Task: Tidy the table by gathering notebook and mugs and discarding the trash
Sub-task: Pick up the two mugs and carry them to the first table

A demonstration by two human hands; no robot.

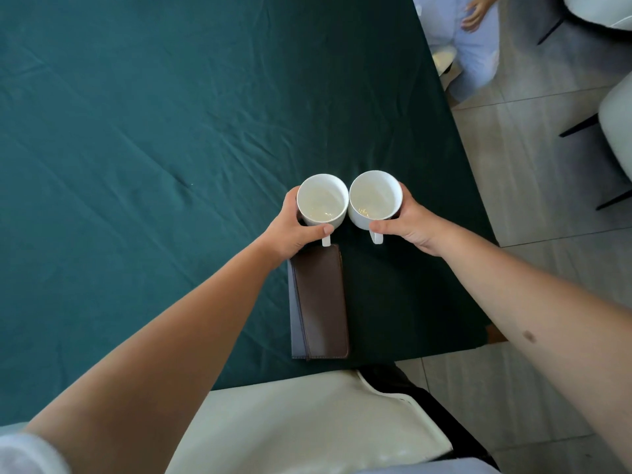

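Gripping two round glossy white mugs [349,201] above a leather-look notebook [319,302].

My left hand [290,230] covers the top corner of the brown leather-covered notebook [321,302]. I cannot tell whether the two white ceramic mugs [322,199] touch the dark green tablecloth [136,131]. The frame's edge crops a bystander's pale-trousered legs [472,56].

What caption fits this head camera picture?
Left hand and right hand grip two white mugs side by side beyond a brown notebook.
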